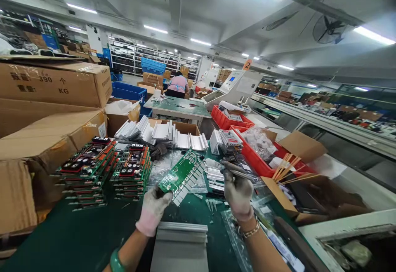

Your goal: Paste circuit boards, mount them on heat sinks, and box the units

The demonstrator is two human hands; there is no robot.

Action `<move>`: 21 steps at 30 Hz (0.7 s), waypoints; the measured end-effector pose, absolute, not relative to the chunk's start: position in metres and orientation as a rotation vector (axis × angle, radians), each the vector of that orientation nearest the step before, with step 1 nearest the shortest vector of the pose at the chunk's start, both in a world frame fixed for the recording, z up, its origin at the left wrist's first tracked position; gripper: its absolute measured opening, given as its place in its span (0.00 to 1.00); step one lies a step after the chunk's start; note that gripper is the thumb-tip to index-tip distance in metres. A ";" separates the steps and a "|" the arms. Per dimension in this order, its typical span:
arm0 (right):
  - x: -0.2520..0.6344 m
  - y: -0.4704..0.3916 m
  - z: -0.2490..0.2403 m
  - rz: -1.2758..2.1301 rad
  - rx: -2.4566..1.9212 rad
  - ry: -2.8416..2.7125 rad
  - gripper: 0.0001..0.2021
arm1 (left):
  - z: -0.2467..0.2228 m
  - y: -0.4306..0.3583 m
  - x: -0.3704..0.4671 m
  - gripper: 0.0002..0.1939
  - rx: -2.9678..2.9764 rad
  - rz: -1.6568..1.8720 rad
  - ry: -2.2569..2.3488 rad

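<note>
Green table [77, 239] looks mid-job: left hand [153, 207] gripping circuit board [183, 170], right hand [239, 193] gripping grey tool [237, 170], metal block [180, 250] in front bare.

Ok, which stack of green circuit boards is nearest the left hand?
The right stack of green circuit boards, just beyond the gloved left hand; the other stack stands farther left, beside brown cardboard boxes.

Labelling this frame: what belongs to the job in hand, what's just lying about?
Likely in the job:
green circuit board, in left hand
long dark object, kind unclear, in right hand
stacked circuit boards
metal profile nearest

Probably lying about:
upper cardboard box
blue crate
</note>
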State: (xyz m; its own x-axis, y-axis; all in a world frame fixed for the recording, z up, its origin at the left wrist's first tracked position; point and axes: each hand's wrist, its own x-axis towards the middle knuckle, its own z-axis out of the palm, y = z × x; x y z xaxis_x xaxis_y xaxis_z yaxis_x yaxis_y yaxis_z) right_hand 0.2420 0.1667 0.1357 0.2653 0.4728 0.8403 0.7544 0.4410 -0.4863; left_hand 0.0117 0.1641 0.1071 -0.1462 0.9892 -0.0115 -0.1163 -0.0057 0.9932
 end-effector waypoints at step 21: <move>0.260 0.184 0.062 0.132 -1.015 -2.321 0.16 | 0.111 0.167 0.005 0.18 1.047 1.533 1.268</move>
State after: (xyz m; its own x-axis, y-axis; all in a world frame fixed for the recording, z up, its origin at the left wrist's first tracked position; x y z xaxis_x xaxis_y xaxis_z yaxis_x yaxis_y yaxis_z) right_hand 0.2597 0.1837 0.0616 -0.5309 0.6967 0.4824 0.6378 0.7033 -0.3139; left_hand 0.0050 0.1668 0.1108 -0.2735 0.9588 0.0771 -0.1042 -0.1092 0.9885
